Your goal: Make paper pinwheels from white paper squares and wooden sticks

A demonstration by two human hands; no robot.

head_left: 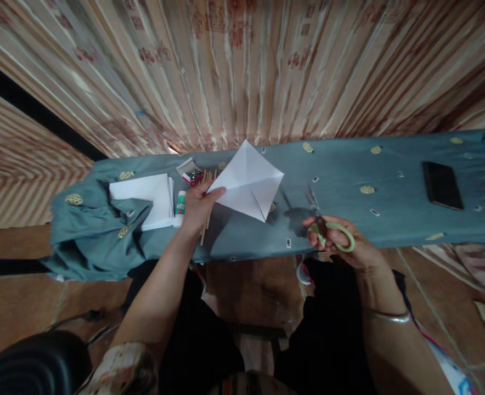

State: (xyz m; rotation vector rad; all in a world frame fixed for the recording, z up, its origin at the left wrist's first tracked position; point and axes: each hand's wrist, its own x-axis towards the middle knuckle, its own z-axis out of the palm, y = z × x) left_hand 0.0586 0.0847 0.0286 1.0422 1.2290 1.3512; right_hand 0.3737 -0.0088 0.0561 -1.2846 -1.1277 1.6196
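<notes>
While left hand [199,206] pinches folded paper [248,181], right hand [341,241] grips scissors [328,227].

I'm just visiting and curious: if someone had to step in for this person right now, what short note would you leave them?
Left hand: holds the folded white paper by its left corner, lifted over the blue-grey cloth.
Right hand: fingers through the green handles of the scissors, blades pointing towards the paper but apart from it.
Nearby: paper stack, glue stick, wooden sticks and a small box at left; a dark phone at right.
Done: the paper shows fold creases.
Left: no cut visible yet.
</notes>
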